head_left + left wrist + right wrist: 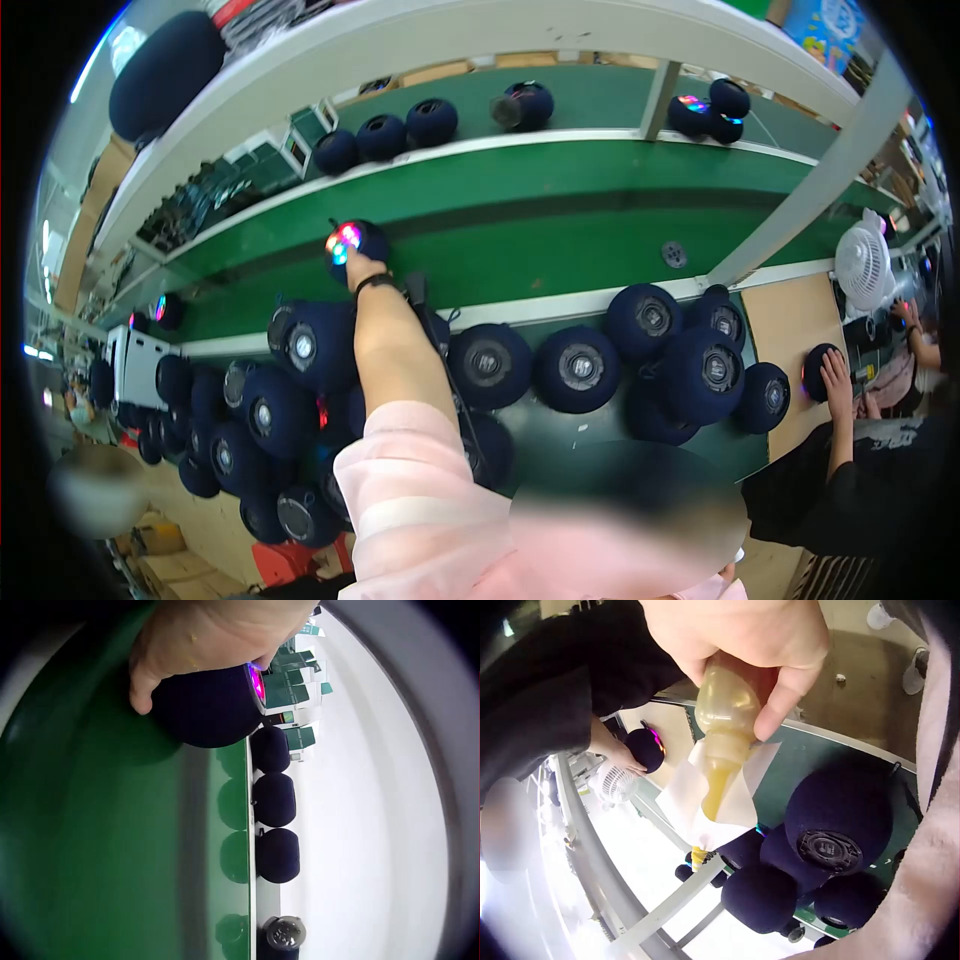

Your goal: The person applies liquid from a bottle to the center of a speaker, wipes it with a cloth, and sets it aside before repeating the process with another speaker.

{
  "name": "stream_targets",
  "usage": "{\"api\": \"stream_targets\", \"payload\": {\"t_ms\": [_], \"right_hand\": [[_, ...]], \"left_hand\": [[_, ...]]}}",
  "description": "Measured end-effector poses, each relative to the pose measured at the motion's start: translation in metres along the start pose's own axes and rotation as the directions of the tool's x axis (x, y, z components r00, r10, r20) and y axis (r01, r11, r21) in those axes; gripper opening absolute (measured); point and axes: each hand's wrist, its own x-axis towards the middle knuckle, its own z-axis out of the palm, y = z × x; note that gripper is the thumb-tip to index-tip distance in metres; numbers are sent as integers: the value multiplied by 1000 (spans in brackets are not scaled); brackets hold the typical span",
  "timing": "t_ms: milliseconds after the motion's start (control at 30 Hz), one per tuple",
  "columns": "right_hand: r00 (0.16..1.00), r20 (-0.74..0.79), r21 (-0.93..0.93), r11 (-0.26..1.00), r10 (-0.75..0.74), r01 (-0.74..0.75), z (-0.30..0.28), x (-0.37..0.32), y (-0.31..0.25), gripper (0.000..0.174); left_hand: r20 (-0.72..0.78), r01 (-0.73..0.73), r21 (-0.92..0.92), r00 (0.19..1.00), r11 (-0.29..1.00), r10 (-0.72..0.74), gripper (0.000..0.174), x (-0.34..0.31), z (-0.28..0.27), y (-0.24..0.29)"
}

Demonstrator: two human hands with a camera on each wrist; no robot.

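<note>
My left arm reaches over the green belt, and the left hand (359, 268) is on a round dark-blue speaker (374, 240) with a colourfully lit face. In the left wrist view the hand (217, 637) grips this speaker (206, 712) from above, thumb down one side; its other fingers are mostly hidden. Low in the right wrist view's scene, several speakers (840, 814) lie close to my right hand (742, 634). That hand holds a translucent squeeze bottle (727, 701) with yellowish contents, its neck pointing into a white paper sheet (742, 799). The right hand is hidden in the head view.
Many dark-blue speakers (578, 368) crowd the near bench, some stacked. Others (432, 121) line the ledge behind the belt. A slanted white post (815, 190) crosses at right. Another person's hand (835, 380) touches a speaker near a white fan (863, 262).
</note>
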Motion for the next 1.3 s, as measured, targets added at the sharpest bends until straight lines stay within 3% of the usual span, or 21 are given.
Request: {"api": "stream_targets", "payload": {"t_ms": [133,167,200,233,267,300,333,467,500,533,700,767,833,900,967,1000,1033,1100,1200,1267,1300], "right_hand": [[999,-39,37,999,-1,3,-21,-12,-3,52],[998,-66,39,999,0,3,-31,-21,-6,52],[995,-97,46,999,-6,10,-46,-35,-11,52],[999,-45,34,999,-2,4,-48,-32,-11,49],[997,75,-110,993,-26,34,-54,-25,-16,44],[987,153,-59,997,53,-45,-60,-21,-21,34],[963,167,-204,948,-214,246,-48,-23,-1,26],[944,329,-265,956,-35,128,-45,-10,-13,25],[939,342,-305,949,36,75,-46,-7,-18,26],[944,315,-313,929,-95,198,-37,-15,-8,26],[938,259,-286,946,230,-153,-49,1,-39,27],[967,171,-343,931,188,-121,-49,-7,-38,30],[907,149,-271,899,393,-345,-59,-9,-52,33],[903,170,-283,897,394,-339,-63,-19,-55,33],[901,191,-294,898,391,-327,-65,-28,-52,34],[921,172,-315,906,348,-284,-65,-31,-49,34],[940,153,-339,910,305,-240,-64,-34,-45,34],[934,205,-418,889,292,-187,-61,-40,-34,34],[895,285,-513,843,344,-160,-55,-45,-21,35],[767,372,-546,792,522,-274,-50,-47,-15,38],[771,364,-546,790,523,-279,-45,-50,-9,38]], "left_hand": [[118,40,-139,993,989,-23,44,-30,9,9],[192,-89,-160,974,983,120,37,-46,10,8],[336,-412,44,864,910,375,33,-41,7,-2],[396,-306,-1,874,952,281,36,-56,11,13],[363,-33,-179,927,983,97,39,-90,20,32],[473,-130,-104,866,986,164,38,-102,22,37],[299,80,-86,953,993,-51,32,-139,36,53],[609,23,-87,793,996,35,47,-255,7,64],[534,87,-155,845,984,9,50,-290,-6,59],[568,61,-137,822,989,28,49,-321,-24,52],[749,-272,31,643,962,158,37,-434,-130,-22],[737,-259,150,672,954,66,36,-446,-162,-56],[672,-125,286,733,950,-106,36,-443,-183,-85],[626,-129,362,768,923,-138,47,-439,-198,-110],[579,-422,296,793,857,191,61,-425,-208,-151],[633,-761,355,623,543,460,74,-413,-215,-168],[708,-919,392,336,50,621,75,-427,-220,-172],[823,-946,218,47,-238,566,76,-427,-234,-186],[933,-888,115,-57,-445,355,74,-421,-269,-197],[949,-874,73,-88,-481,304,71,-413,-293,-200],[949,-885,7,-141,-466,282,67,-410,-305,-202]]}}
